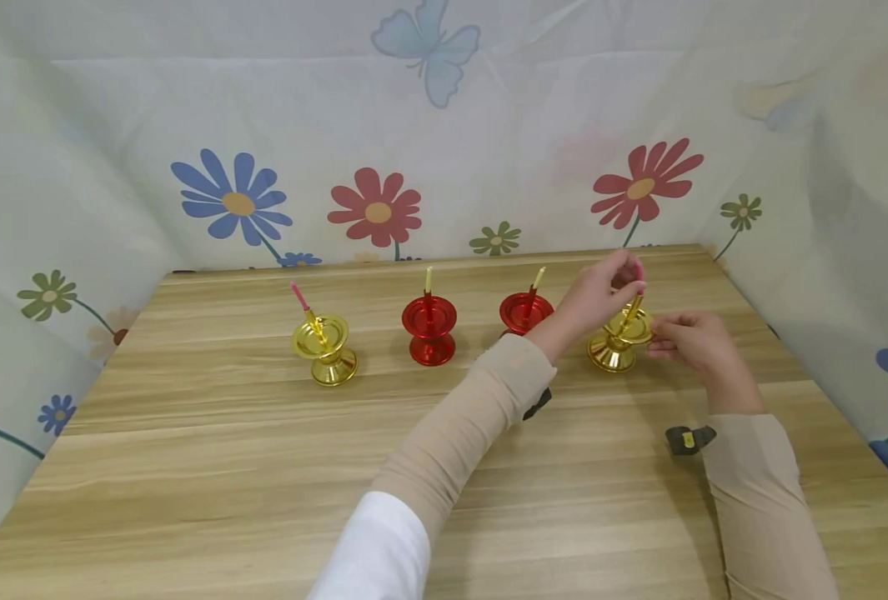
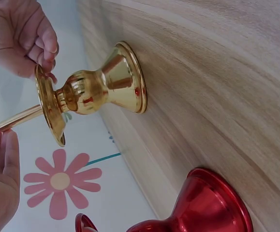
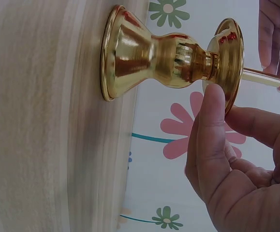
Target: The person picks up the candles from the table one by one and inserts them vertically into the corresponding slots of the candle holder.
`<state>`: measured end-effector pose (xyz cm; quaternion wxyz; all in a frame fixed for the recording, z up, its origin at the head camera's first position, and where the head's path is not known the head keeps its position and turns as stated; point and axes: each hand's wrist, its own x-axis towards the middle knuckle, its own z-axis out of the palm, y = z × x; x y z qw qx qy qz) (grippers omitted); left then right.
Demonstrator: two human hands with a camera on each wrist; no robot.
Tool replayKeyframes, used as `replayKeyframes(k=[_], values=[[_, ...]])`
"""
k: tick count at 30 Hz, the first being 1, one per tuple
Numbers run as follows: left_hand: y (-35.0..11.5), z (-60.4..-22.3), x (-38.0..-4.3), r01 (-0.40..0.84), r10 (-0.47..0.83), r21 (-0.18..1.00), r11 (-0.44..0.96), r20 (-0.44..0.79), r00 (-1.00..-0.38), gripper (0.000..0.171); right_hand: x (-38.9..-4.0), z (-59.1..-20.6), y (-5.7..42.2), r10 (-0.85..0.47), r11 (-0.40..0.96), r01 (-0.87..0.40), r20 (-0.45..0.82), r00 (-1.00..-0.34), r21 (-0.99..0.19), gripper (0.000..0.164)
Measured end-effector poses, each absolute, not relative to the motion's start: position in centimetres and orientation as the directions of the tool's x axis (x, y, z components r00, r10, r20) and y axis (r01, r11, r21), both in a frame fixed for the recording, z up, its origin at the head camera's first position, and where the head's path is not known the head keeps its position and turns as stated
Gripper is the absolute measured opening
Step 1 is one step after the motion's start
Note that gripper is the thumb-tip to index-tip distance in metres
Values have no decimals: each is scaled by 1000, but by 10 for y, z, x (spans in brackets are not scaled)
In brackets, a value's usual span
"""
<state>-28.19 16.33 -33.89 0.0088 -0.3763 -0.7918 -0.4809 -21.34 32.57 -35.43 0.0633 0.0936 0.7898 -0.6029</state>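
Observation:
At the right of the row stands a gold candle holder [image 1: 613, 353], upright on the wooden table. My left hand [image 1: 601, 292] pinches a pink candle [image 1: 639, 272] at the top of the holder's tube [image 3: 263, 77]. The candle's lower end meets the tube; in the wrist views the fingers hide most of it. With thumb and fingers my right hand [image 1: 699, 346] grips the rim of the holder's dish [image 3: 230, 63] from the right side.
To the left stand two red candle holders [image 1: 432, 348] [image 1: 526, 311] with pale yellow candles, the nearer one partly behind my left arm. A gold holder [image 1: 334, 367] with a tilted pink candle [image 1: 298, 295] is farthest left. A flowered cloth [image 1: 504, 167] hangs behind the table [image 1: 226, 467].

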Motion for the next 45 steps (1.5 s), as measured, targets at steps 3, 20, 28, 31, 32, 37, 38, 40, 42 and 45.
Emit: replayKeyframes(k=[3, 20, 28, 31, 32, 37, 38, 40, 42, 45], values=[[164, -340, -282, 605, 593, 749, 269, 366, -717, 13, -213, -355, 326, 70, 249, 223, -212, -975, -943, 36], [164, -330, -278, 723, 670, 556, 409, 355, -652, 21, -215, -358, 325, 68, 259, 226, -216, -974, -939, 35], [167, -323, -275, 716, 668, 500, 487, 315, -675, 22, -216, -358, 326, 52, 238, 236, -231, -972, -942, 38], [167, -321, -272, 709, 653, 493, 504, 320, -687, 20, -216, -358, 326, 55, 224, 240, -234, -971, -945, 35], [167, -321, -271, 706, 647, 495, 506, 323, -690, 19, -216, -358, 326, 55, 224, 240, -234, -971, -945, 34], [168, -324, -269, 687, 615, 531, 496, 344, -710, 16, -217, -357, 326, 64, 247, 240, -231, -971, -939, 35], [168, -324, -269, 685, 610, 538, 492, 348, -712, 16, -217, -356, 325, 64, 249, 242, -233, -970, -938, 36], [168, -325, -268, 683, 601, 541, 491, 357, -714, 15, -217, -356, 325, 64, 250, 247, -239, -969, -936, 38], [168, -326, -267, 692, 602, 523, 498, 366, -710, 15, -217, -355, 325, 64, 250, 251, -243, -968, -935, 39], [168, -327, -267, 692, 601, 522, 498, 368, -709, 16, -216, -355, 324, 67, 254, 248, -238, -969, -935, 39]])
